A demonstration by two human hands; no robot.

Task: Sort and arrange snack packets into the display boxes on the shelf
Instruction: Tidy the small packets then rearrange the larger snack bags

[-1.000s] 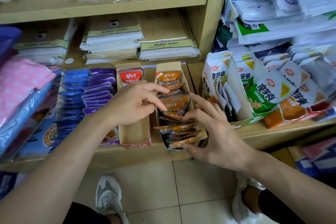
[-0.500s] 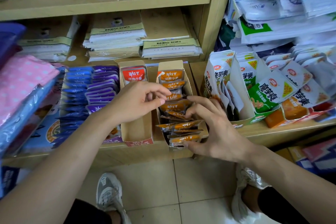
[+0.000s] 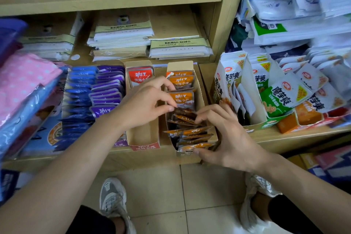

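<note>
Working inside the orange box (image 3: 199,89), second carton from the right on the shelf (image 3: 95,159). Sorting the orange packets (image 3: 185,99) in it. Seeing the back ones upright and facing out, the front ones slumped and overlapping. Probably standing the slumped ones up to match.

Reaching the left hand (image 3: 144,106) across the red box (image 3: 142,135), nearly bare apart from one red packet (image 3: 140,78) at its back. Likely crossing it only because of coming in from the left.

Curling the left fingers in narrow, thumb and fingertips seemingly pinching the left edge of the upright packets mid-row. Apparently holding those back, apart from the fallen ones.

Bracketing the slumped bunch with the right hand (image 3: 228,135). Hooking fingers over the top edges mid-row and pressing the thumb at the front lip of the carton. Spanning fairly wide and gripping the whole front stack in between. Presumably stopping it from sliding out while squaring it up.

Ignoring the blue and purple packets (image 3: 106,85) lined up on the left and the looser white-green packets (image 3: 281,99) on the right.

Judging this as mid-straightening, not done yet.
</note>
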